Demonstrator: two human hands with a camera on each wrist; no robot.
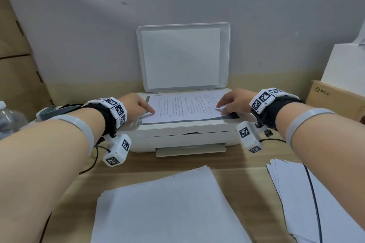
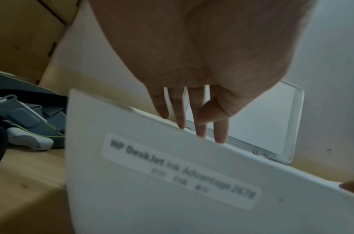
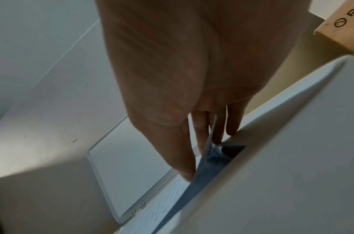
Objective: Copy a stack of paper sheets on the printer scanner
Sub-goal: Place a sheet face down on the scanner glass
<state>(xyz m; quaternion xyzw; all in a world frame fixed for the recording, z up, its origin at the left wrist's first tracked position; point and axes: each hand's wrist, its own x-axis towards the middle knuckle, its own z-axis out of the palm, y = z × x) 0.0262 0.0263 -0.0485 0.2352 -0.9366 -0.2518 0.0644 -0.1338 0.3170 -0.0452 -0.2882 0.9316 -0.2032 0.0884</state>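
A white printer stands at the back of the wooden desk with its scanner lid raised against the wall. A printed sheet lies text side up on the scanner glass. My left hand rests at the sheet's left edge, fingers straight, index tip on the paper; in the left wrist view its fingertips touch the printer's top. My right hand is at the sheet's right edge. In the right wrist view that edge is lifted and pinched between my fingers.
A stack of blank-side-up sheets lies in front of the printer; a second fanned stack with a black cable across it lies at the right. A PICO carton stands back right; a water bottle and grey strapped device sit left.
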